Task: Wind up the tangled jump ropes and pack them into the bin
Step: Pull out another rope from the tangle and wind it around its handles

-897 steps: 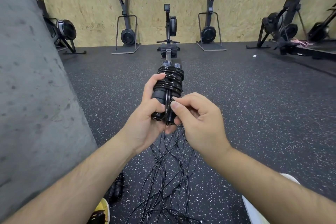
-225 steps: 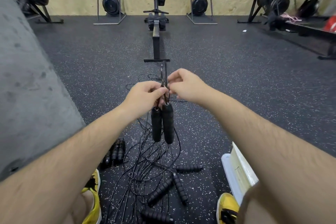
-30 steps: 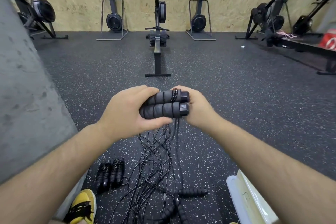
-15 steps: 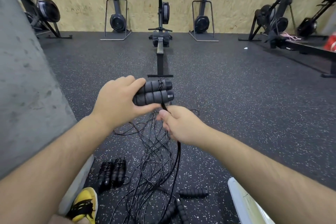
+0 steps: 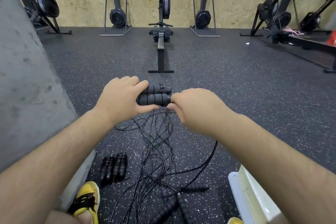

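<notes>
My left hand (image 5: 121,96) grips two black foam jump-rope handles (image 5: 156,95) held side by side and level, with a few turns of cord round the upper one. My right hand (image 5: 190,106) sits at the handles' right end and pinches the thin black cord there. Below my hands, a tangle of black cords (image 5: 156,152) lies on the floor with loose handles (image 5: 194,186) near the bottom. Two wound rope bundles (image 5: 114,168) lie at lower left. The white bin (image 5: 254,200) shows at lower right.
A grey concrete pillar (image 5: 27,78) stands at left. A rowing machine (image 5: 161,42) lies straight ahead, with more exercise machines along the plywood wall. My yellow shoe (image 5: 87,200) is at the bottom left, on speckled rubber flooring.
My right hand rose from below the handles back up to their right end with the cord. The left hand kept hold of the handles.
</notes>
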A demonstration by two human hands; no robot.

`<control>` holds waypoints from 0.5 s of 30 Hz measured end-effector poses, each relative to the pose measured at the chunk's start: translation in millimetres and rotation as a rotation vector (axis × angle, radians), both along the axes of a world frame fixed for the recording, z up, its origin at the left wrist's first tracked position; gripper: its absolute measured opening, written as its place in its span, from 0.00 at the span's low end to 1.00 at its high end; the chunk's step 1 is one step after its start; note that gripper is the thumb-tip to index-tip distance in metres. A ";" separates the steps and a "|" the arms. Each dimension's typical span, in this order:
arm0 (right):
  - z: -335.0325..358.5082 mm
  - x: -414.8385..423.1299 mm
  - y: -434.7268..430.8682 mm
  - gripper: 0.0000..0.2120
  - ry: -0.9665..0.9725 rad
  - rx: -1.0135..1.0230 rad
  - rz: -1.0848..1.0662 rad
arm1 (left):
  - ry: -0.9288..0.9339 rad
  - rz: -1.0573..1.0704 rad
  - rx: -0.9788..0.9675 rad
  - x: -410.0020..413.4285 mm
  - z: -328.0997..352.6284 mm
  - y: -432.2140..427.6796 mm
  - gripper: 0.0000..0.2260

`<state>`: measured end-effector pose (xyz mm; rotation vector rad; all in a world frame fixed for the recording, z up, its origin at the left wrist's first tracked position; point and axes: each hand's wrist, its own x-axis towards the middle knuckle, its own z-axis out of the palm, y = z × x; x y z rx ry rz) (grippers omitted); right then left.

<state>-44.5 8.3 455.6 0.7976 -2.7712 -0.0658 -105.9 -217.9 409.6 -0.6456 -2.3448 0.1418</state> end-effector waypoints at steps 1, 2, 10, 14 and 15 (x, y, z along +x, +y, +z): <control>3.5 -2.3 3.4 0.11 0.065 0.033 0.012 | -0.011 -0.019 -0.005 0.6 -0.8 1.1 0.29; 5.9 -5.4 6.7 0.12 0.118 0.057 0.032 | -0.026 -0.045 -0.006 1.2 -1.2 1.9 0.30; 4.5 -41.4 38.7 0.16 0.090 -0.092 0.133 | -0.232 -0.322 0.048 18.7 2.6 9.2 0.29; -13.0 -59.2 49.3 0.11 -0.028 -0.359 0.128 | -0.278 -0.385 0.182 36.0 9.5 21.5 0.29; -19.2 -59.0 47.3 0.09 -0.089 -0.461 0.121 | -0.278 -0.389 0.226 40.3 11.6 24.7 0.28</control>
